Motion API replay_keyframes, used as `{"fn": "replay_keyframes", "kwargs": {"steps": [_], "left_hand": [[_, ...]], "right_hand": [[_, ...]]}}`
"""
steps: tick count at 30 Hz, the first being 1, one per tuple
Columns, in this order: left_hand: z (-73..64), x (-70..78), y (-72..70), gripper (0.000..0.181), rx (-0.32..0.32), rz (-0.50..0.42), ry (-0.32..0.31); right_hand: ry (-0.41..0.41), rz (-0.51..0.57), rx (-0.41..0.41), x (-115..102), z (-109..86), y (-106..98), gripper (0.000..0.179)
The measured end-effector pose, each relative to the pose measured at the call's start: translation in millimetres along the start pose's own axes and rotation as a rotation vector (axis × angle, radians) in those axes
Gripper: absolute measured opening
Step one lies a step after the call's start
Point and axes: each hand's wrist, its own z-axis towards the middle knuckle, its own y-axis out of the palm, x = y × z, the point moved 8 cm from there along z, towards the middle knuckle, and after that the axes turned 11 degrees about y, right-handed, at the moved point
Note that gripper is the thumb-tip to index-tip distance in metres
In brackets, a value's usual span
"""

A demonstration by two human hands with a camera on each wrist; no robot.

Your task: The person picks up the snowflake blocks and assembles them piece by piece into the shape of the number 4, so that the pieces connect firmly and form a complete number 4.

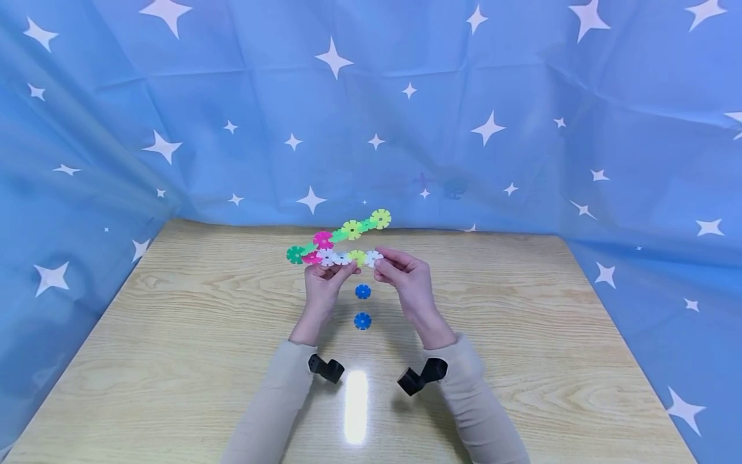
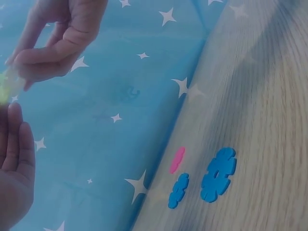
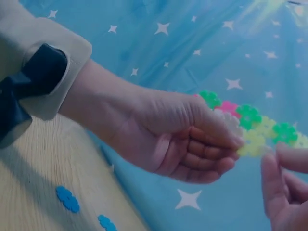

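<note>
A bent chain of slotted plastic discs hangs above the table. One row, with a pink disc point(image 1: 323, 240) and a yellow-green disc point(image 1: 380, 218), slants up to the right; the nearer row runs level from a dark green disc point(image 1: 295, 254). My left hand point(image 1: 323, 290) pinches the nearer row by its yellow disc point(image 1: 357, 258). Between thumb and fingers, my right hand point(image 1: 413, 283) holds a white disc point(image 1: 373, 258) at the row's right end. It meets the yellow disc's edge; whether the slots are joined I cannot tell. Fingertips hide parts of both discs.
Two blue discs, a nearer one point(image 1: 362, 321) and a farther one point(image 1: 362, 292), lie on the wooden table point(image 1: 174, 361) between my forearms. Past them, a pink disc point(image 2: 177, 160) lies in the left wrist view. A blue star-patterned cloth point(image 1: 371, 103) encloses the table's back and sides.
</note>
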Motion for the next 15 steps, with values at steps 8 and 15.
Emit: {"fn": "replay_keyframes", "kwargs": {"steps": [8,15], "left_hand": [[-0.3,3.3,2.0,0.028,-0.004,0.019,0.007],[-1.4,6.5,4.6,0.009,-0.041,0.100,0.029]], "right_hand": [[-0.038,-0.011,-0.073,-0.5,1.6,-0.5,0.028],[0.027,-0.078,-0.126,-2.4,0.9,-2.7,0.030]]}}
